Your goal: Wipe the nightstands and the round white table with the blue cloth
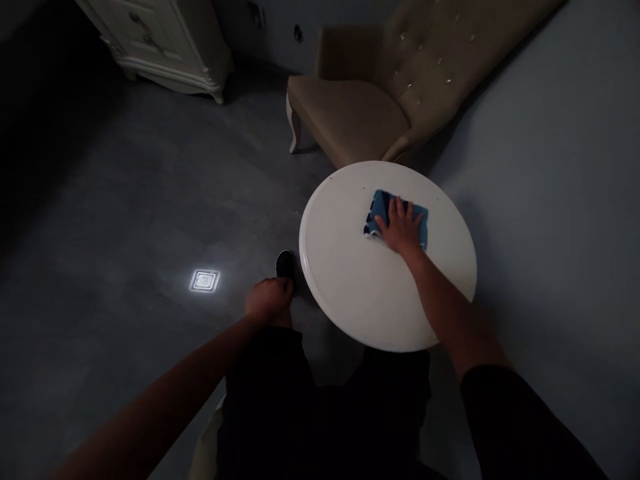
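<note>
My right hand [403, 228] lies flat with its fingers spread on a folded blue cloth [381, 201]. The cloth has dark patches and a dark-and-white edge, and part of it is hidden under the palm. Both rest on a round white table [350, 280], right of the top's middle. My left hand [270, 297] is curled into a fist at my left knee, beside the table and apart from it. Nothing shows in that fist.
Against the table's far side stands a tan armchair [350, 113] with a buttoned back. A white cabinet [165, 47] is at the upper left. A bright square light patch [205, 281] marks the grey floor. A few tiny specks dot the tabletop.
</note>
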